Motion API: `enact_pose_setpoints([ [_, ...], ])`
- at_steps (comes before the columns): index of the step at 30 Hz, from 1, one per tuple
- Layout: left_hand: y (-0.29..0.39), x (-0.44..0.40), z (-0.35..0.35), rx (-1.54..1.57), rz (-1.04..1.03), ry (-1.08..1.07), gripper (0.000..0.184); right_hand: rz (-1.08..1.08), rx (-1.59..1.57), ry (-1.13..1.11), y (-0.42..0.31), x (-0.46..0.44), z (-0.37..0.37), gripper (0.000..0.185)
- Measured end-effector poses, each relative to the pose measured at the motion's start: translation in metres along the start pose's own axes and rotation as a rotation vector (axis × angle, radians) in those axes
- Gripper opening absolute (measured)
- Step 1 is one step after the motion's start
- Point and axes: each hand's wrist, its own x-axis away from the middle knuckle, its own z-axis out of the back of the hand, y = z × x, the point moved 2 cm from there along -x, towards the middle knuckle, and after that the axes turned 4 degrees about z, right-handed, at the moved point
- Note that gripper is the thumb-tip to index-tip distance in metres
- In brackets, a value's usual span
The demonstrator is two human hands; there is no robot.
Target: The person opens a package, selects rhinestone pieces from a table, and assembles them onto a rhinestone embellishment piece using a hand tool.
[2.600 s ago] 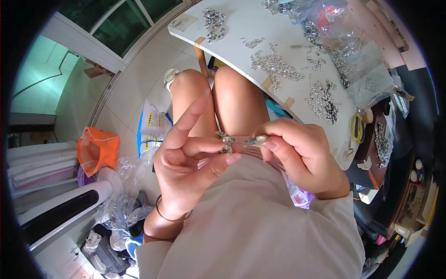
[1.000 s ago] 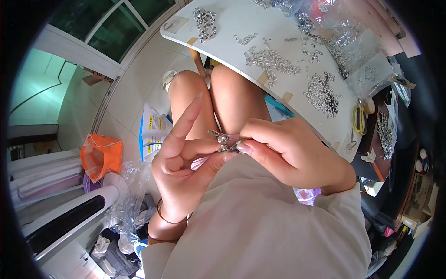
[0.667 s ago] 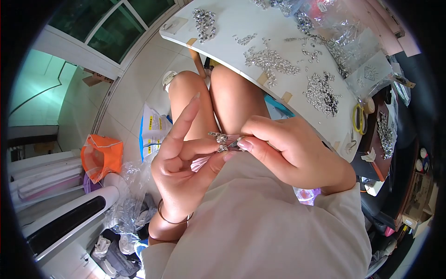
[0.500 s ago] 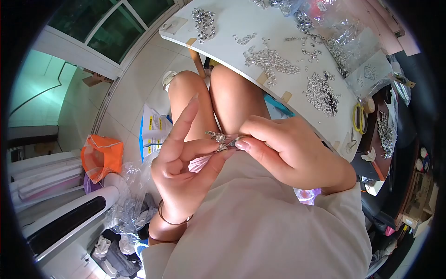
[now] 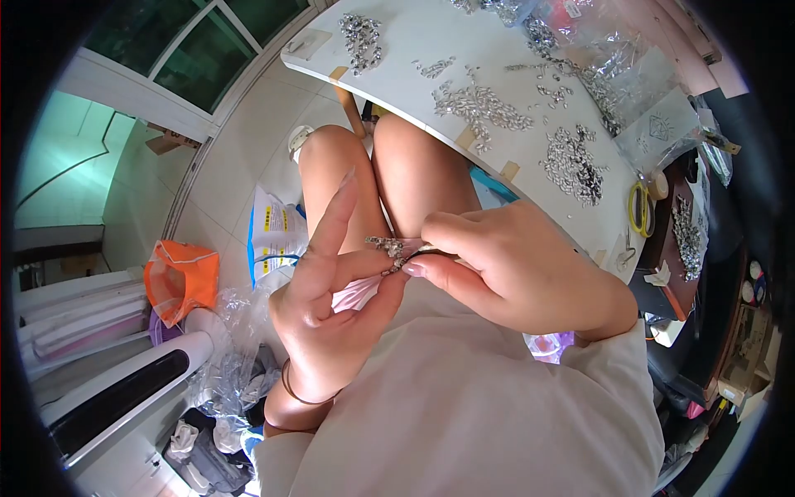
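Above the lap, my left hand (image 5: 335, 282) pinches a small silvery beaded piece (image 5: 386, 245) between thumb and a bent finger, with its index finger pointing up. My right hand (image 5: 505, 269) meets it from the right, thumb and index finger closed at the piece's right side on a thin dark item whose shape I cannot make out. The fingertips of both hands nearly touch. On the white table (image 5: 397, 91) beyond lie a pile of clear, shiny beads (image 5: 484, 109) and another pile of silver and dark beads (image 5: 571, 170).
Yellow-handled scissors (image 5: 639, 211) lie at the table's right edge. Clear plastic bags (image 5: 658, 124) cover the back right. On the left are an orange bag (image 5: 178, 282), a blue and white packet (image 5: 273, 232) and crumpled plastic (image 5: 232, 356). A beaded bunch (image 5: 361, 41) lies at the far left corner.
Since the earliest frame my right hand has moved left to the beaded piece. Lately its thumb has shifted slightly left and down, and the piece has tilted a little between the fingers.
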Motion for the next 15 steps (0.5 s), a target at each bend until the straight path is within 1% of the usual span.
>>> enact_pose_setpoints([
  [3, -0.0005, 0.0003, -0.0001, 0.02, 0.006, -0.004, 0.068, -0.038, 0.015, -0.024, -0.0033, -0.0003, 0.0027, 0.01],
  [6, 0.001, -0.0008, -0.0022, 0.046, 0.023, 0.008, 0.068, 0.009, 0.019, 0.04, -0.0021, 0.0001, -0.0006, 0.009],
  [10, -0.0001, -0.0016, -0.0012, 0.08, 0.053, -0.011, 0.07, 0.046, 0.052, 0.027, -0.0006, -0.0005, -0.0013, 0.011],
  [12, 0.0016, -0.004, -0.0003, 0.217, 0.173, -0.043, 0.072, 0.045, 0.049, 0.022, -0.0005, 0.001, -0.0004, 0.013],
  [15, -0.0035, -0.0068, 0.003, 0.483, 0.388, -0.116, 0.074, 0.13, -0.049, 0.101, 0.0039, 0.0022, 0.0007, 0.027],
])
